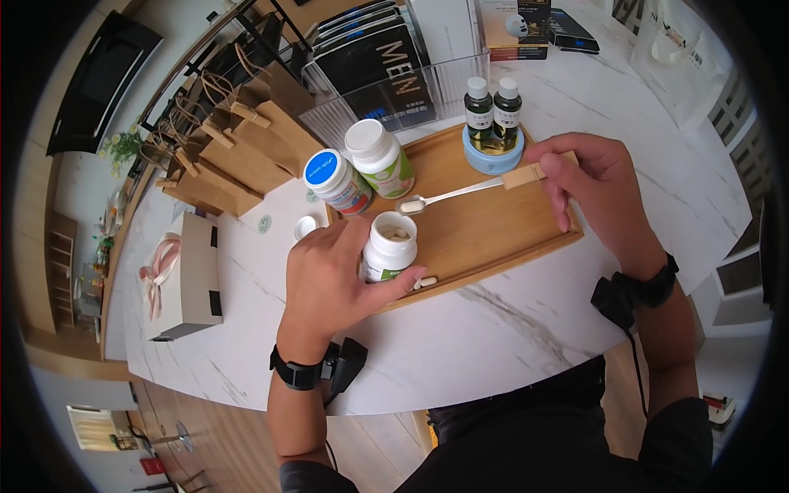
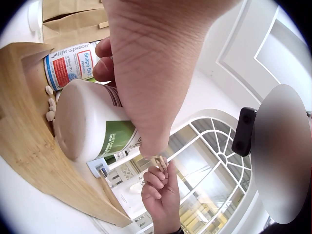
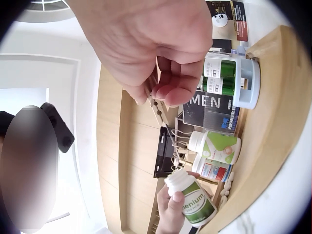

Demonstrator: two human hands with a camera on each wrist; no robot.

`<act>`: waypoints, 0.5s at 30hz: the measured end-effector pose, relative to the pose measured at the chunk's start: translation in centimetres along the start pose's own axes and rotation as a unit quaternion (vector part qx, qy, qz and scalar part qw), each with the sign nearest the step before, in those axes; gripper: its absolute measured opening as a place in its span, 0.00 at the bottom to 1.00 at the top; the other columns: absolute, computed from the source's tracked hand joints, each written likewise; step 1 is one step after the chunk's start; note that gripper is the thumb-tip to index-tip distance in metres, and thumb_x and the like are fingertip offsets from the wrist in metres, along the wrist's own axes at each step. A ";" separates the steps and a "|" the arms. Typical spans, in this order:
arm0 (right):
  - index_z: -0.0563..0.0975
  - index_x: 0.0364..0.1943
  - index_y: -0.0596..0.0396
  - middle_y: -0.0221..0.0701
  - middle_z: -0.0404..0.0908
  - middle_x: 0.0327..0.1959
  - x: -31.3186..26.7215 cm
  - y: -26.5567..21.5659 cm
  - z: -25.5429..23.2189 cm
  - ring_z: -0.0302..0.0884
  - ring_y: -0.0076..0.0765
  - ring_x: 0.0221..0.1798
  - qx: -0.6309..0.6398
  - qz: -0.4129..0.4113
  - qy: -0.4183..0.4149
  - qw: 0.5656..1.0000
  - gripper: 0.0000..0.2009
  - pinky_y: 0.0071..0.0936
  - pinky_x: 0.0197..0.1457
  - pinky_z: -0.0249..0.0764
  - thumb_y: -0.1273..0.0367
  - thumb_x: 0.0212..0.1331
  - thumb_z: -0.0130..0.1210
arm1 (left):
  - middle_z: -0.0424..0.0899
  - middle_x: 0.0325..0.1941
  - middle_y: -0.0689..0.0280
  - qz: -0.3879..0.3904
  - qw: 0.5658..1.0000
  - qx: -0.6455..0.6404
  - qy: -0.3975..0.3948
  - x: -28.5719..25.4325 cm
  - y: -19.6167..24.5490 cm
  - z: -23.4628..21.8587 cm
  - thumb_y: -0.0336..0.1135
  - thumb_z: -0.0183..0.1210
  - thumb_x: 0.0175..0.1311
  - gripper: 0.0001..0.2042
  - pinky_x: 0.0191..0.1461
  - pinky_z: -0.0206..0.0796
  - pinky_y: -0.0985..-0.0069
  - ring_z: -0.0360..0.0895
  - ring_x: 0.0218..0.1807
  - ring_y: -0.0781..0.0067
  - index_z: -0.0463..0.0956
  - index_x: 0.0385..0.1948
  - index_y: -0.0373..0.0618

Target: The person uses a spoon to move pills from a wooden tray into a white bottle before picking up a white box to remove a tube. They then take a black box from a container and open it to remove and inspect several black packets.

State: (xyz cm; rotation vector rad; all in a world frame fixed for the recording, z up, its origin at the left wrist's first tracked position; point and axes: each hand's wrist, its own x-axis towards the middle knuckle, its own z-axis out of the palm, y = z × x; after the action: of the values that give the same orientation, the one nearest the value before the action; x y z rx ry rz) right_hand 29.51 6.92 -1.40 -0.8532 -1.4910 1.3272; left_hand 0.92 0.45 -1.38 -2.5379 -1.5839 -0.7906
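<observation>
My left hand (image 1: pixel 325 267) grips a white pill bottle (image 1: pixel 388 246), uncapped, with pale pills showing in its mouth. Its green label (image 3: pixel 197 204) reads "...lenium" in the right wrist view. Between the fingers and thumb of my right hand (image 1: pixel 596 177) is the wooden handle of a spoon (image 1: pixel 464 192); a pale pill lies in the spoon's bowl, just beyond the bottle's mouth. Several white pills (image 1: pixel 424 283) lie on the wooden tray (image 1: pixel 485 226) by my left thumb. Two capped bottles, one blue-topped (image 1: pixel 339 182) and one green-labelled (image 1: pixel 382 160), stand behind the held bottle.
At the tray's far right, two dark green bottles (image 1: pixel 493 115) sit in a light blue round holder (image 1: pixel 491 156). A white cap (image 1: pixel 306 226) lies left of the tray. Paper bags (image 1: pixel 238 148), a ribboned box (image 1: pixel 185 275) and a clear rack (image 1: pixel 394 94) with black boxes stand around.
</observation>
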 end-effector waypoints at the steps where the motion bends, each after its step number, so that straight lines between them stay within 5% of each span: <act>1: 0.82 0.43 0.62 0.24 0.75 0.21 -0.2 0.1 0.1 0.67 0.14 0.18 0.001 0.000 0.000 1.000 0.09 0.14 0.19 0.65 0.71 0.64 0.57 | 0.81 0.24 0.62 0.000 1.000 0.000 0.000 0.0 0.0 0.0 0.52 0.72 0.45 0.25 0.28 0.70 0.70 0.79 0.24 0.62 0.78 0.40 0.45; 7: 0.82 0.43 0.60 0.25 0.79 0.25 -0.3 0.9 0.4 0.68 0.12 0.18 -0.014 -0.094 -0.037 0.995 0.09 0.12 0.19 0.65 0.73 0.61 0.60 | 0.80 0.22 0.62 -0.008 1.000 -0.002 0.011 0.0 -0.1 0.2 0.52 0.73 0.44 0.26 0.27 0.70 0.70 0.79 0.24 0.62 0.78 0.39 0.43; 13: 0.83 0.41 0.58 0.23 0.78 0.23 0.1 1.1 0.1 0.65 0.10 0.17 -0.057 -0.055 0.018 0.997 0.07 0.11 0.19 0.63 0.71 0.61 0.61 | 0.80 0.20 0.62 0.005 1.000 -0.002 0.007 0.0 -0.1 0.1 0.53 0.73 0.44 0.24 0.27 0.69 0.70 0.78 0.23 0.62 0.77 0.35 0.44; 15: 0.83 0.40 0.58 0.21 0.77 0.22 0.1 1.0 0.4 0.64 0.10 0.17 -0.112 0.041 -0.044 0.992 0.08 0.12 0.19 0.62 0.69 0.61 0.61 | 0.80 0.20 0.62 0.013 1.000 0.000 0.007 0.0 -0.1 0.1 0.52 0.73 0.44 0.24 0.27 0.69 0.70 0.78 0.23 0.62 0.78 0.35 0.45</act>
State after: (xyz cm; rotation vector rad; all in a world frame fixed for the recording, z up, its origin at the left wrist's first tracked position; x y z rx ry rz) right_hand 29.00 7.02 -2.38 -1.0188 -1.7151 1.2862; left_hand 0.89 0.51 -1.43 -2.5428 -1.5440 -0.8036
